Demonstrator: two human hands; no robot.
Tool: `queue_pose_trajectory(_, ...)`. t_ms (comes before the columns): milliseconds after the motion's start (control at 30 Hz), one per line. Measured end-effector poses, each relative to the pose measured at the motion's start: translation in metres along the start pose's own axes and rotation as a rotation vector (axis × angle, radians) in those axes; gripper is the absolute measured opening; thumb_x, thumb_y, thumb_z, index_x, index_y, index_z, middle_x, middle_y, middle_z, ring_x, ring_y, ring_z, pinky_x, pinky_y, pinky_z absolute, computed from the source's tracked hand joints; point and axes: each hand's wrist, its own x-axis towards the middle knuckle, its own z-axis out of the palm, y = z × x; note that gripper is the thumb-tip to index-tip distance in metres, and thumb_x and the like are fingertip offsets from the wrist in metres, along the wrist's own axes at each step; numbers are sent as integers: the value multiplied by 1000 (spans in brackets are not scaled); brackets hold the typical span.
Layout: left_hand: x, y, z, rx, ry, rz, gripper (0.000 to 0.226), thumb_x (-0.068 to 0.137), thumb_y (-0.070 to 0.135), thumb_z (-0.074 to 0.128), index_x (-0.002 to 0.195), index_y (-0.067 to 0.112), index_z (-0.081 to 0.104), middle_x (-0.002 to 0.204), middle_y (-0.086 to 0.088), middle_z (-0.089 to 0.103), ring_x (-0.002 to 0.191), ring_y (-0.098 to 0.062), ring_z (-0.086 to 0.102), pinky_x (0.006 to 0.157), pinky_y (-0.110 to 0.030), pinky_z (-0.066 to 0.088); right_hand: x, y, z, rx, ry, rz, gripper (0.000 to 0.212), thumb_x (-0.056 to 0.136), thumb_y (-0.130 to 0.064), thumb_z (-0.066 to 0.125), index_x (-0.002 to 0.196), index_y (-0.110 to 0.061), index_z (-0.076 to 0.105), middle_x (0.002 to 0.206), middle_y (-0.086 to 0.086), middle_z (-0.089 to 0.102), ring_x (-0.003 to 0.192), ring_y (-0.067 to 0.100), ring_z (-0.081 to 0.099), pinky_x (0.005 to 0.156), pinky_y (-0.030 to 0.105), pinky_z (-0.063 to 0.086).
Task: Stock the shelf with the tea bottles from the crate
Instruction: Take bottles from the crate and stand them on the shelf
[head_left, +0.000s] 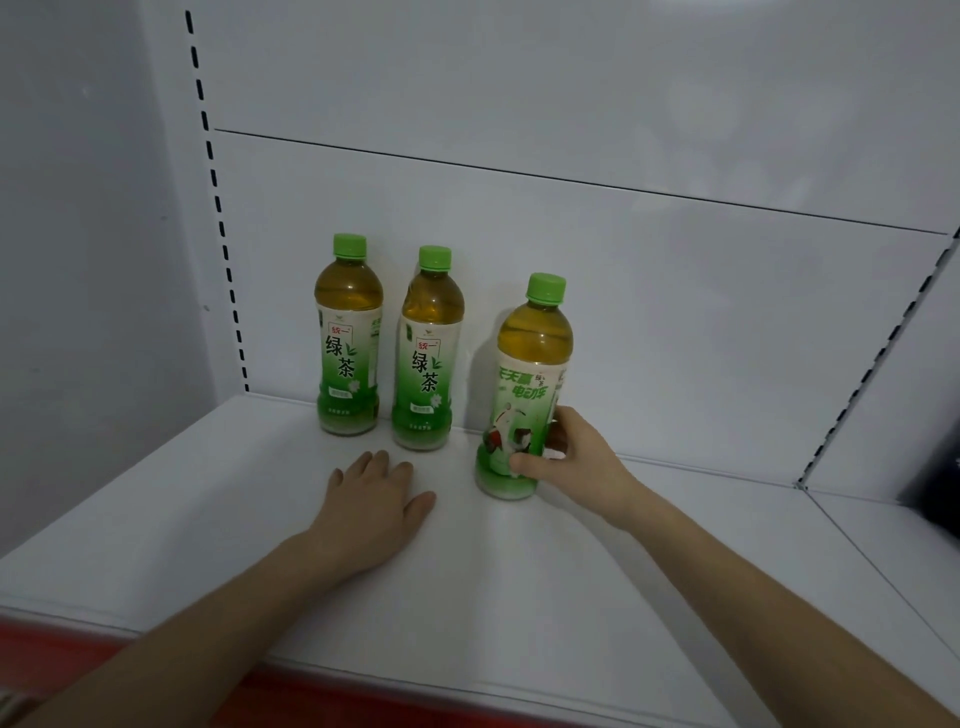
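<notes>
Beside two shelved bottles (348, 338), right hand (576, 457) grips third bottle (524, 395)

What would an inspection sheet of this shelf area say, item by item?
Surface: white shelf carrying the bottles.
Job's things: left green tea bottle and middle green tea bottle upright by the back panel; third green tea bottle to their right, nearer the front; crate not in view.
Clutter: dark object at the right edge, too blurred to identify.
Grippers: left hand flat on the shelf, holding nothing; right hand grips the third bottle low down.
Cables: nothing seen.
Surroundings: slotted upright; red strip along the shelf front.
</notes>
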Motion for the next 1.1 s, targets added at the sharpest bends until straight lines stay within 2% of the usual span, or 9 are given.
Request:
queue_pose_trajectory(167, -1, 0, 1, 1, 10, -1, 55, 96, 47, 24, 140, 15, 30, 151, -12, 24, 140, -28, 18, 113, -45, 17, 3, 3, -17, -31, 26, 48, 83, 74, -19, 73, 141, -13, 26, 139, 5, 42, 125, 21, 44, 97, 36, 44)
queue_pose_trajectory(300, -1, 0, 1, -6, 7, -3, 54, 96, 47, 24, 139, 14, 30, 151, -12, 23, 140, -28, 17, 114, -45, 16, 0, -6, -4, -22, 109, -20, 65, 70, -34, 76, 121, -15, 40, 107, -11, 50, 94, 6, 53, 67, 10, 45)
queue_pose_trajectory(367, -3, 1, 0, -11, -8, -4, 55, 96, 47, 24, 141, 14, 28, 153, -12, 19, 142, -28, 14, 114, -45, 14, 3, -6, 0, -42, 177, -30, 66, 69, -35, 77, 119, -12, 42, 103, -8, 51, 91, 8, 53, 61, 10, 43)
queue_pose_trajectory(567, -4, 1, -2, -10, -14, -5, 57, 97, 47, 23, 143, 15, 25, 154, -12, 15, 143, -28, 11, 115, -44, 12, 7, 6, -21, 135, 33, -3, 53, 80, -16, 68, 126, -12, 40, 128, 4, 52, 117, 20, 52, 95, 34, 47)
queue_pose_trajectory(667, -4, 1, -1, -5, -6, -4, 56, 96, 47, 23, 142, 14, 26, 154, -13, 17, 142, -28, 13, 114, -45, 14, 10, 7, -23, 7, 131, -44, 52, 81, -18, 68, 126, -11, 43, 115, 3, 54, 104, 20, 56, 88, 32, 48)
queue_pose_trajectory(767, -3, 1, -1, -4, -7, -5, 56, 96, 47, 23, 142, 14, 26, 153, -13, 18, 142, -28, 14, 114, -45, 14, 11, 10, -21, 6, 223, -88, 34, 85, -6, 61, 117, -5, 50, 104, 4, 57, 98, 23, 58, 80, 29, 50)
queue_pose_trajectory(933, -4, 1, -1, -11, -10, -7, 56, 96, 47, 23, 142, 14, 27, 153, -12, 18, 142, -28, 13, 114, -44, 13, 7, 11, -25, 173, 164, -29, 34, 87, 8, 43, 117, -6, 50, 101, 0, 60, 95, 15, 58, 70, 14, 50)
queue_pose_trajectory(1033, -5, 2, -2, -13, -8, -6, 55, 96, 47, 23, 141, 14, 27, 153, -12, 19, 142, -28, 14, 114, -44, 14, 9, 6, -18, 164, 90, -8, 39, 84, -13, 61, 120, -13, 45, 113, -1, 56, 103, 13, 56, 79, 19, 47)
queue_pose_trajectory(1100, -5, 2, -2, -8, -7, -6, 55, 96, 47, 24, 141, 14, 28, 152, -12, 20, 142, -28, 14, 114, -44, 14, 15, 7, -11, -43, 125, 22, 68, 73, -39, 72, 128, -14, 40, 120, 0, 51, 110, 17, 50, 88, 30, 46)
